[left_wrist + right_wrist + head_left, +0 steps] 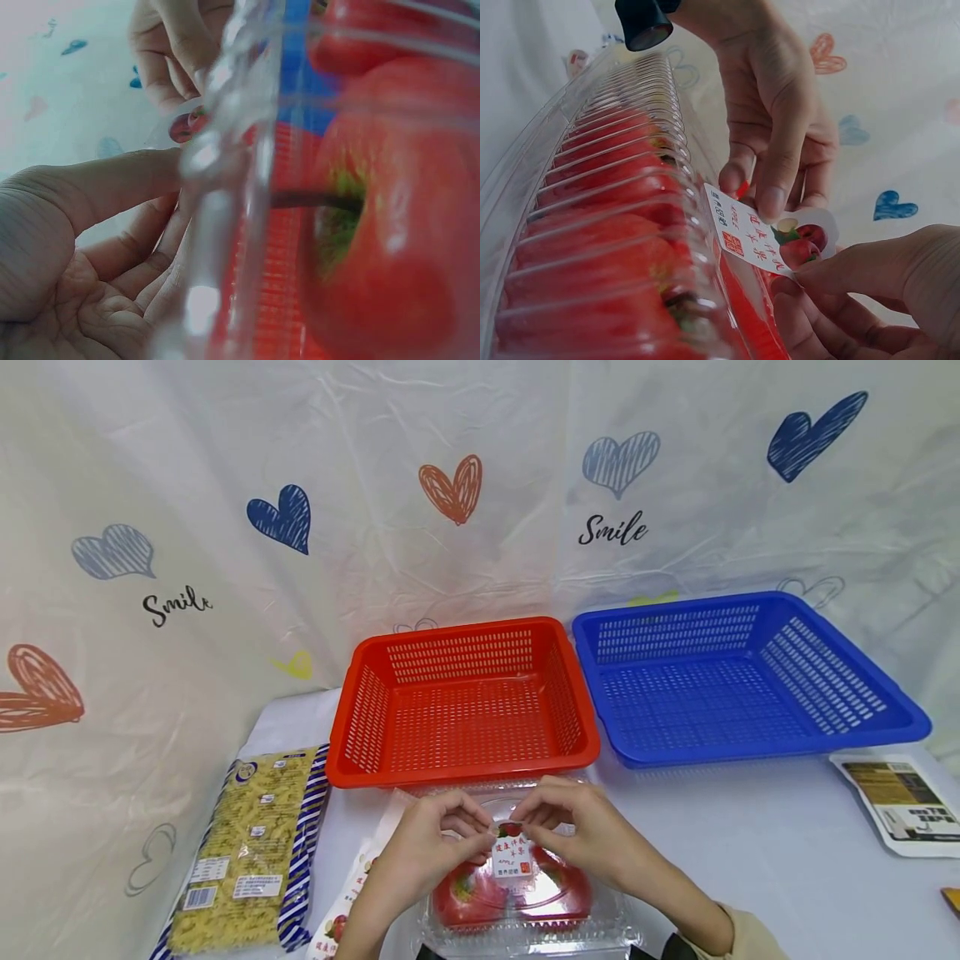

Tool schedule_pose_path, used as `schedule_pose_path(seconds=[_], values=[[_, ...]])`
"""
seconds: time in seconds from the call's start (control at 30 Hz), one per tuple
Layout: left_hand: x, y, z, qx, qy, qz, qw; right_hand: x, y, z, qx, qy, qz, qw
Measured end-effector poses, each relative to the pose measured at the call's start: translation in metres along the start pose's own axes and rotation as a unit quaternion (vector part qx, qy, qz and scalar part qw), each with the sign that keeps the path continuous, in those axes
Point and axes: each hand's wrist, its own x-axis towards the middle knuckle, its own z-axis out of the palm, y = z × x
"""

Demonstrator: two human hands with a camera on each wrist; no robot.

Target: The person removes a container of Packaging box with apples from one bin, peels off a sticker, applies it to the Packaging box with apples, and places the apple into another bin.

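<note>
On the white table, close to the person's body, sits a clear plastic clamshell box with red apples inside. It lies just in front of an empty red basket; an empty blue basket stands beside that one, to its right.

Both hands meet over the box's far edge. The left hand has thumb and forefinger pressed together on the near end of a small white label printed with red characters and a fruit picture. The right hand pinches the label's other end, its remaining fingers curled loosely underneath. From the right wrist view the label stands partly free of the ribbed lid, bent outward between the two pinches; how much of it clings to the plastic cannot be told for certain.

Judging from this, the step in hand is peeling the seal that joins lid and base. It would go best pulled slowly and low along the surface, one hand steadying the lid so that the thin box does not flex or tip, and so that the paper does not tear.

A bag of yellow pasta lies well to the left, and a flat printed pouch to the right.
</note>
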Motion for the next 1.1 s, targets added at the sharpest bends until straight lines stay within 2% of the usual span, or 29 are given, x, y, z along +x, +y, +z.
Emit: schedule_pose_path(seconds=[0.13, 0.33, 1.1], values=[[0.0000, -0.0009, 0.0002, 0.034, 0.006, 0.015, 0.9993, 0.0003, 0.0005, 0.0010, -0.009, 0.000, 0.000, 1.000], [0.0015, -0.0014, 0.0014, 0.047, 0.007, 0.032, 0.9984, -0.0002, 0.0015, 0.0016, -0.014, 0.002, -0.004, 1.000], [0.0045, 0.0007, 0.0041, 0.096, 0.025, 0.007, 0.9950, 0.0009, 0.0030, 0.0024, -0.036, 0.002, -0.015, 0.999]])
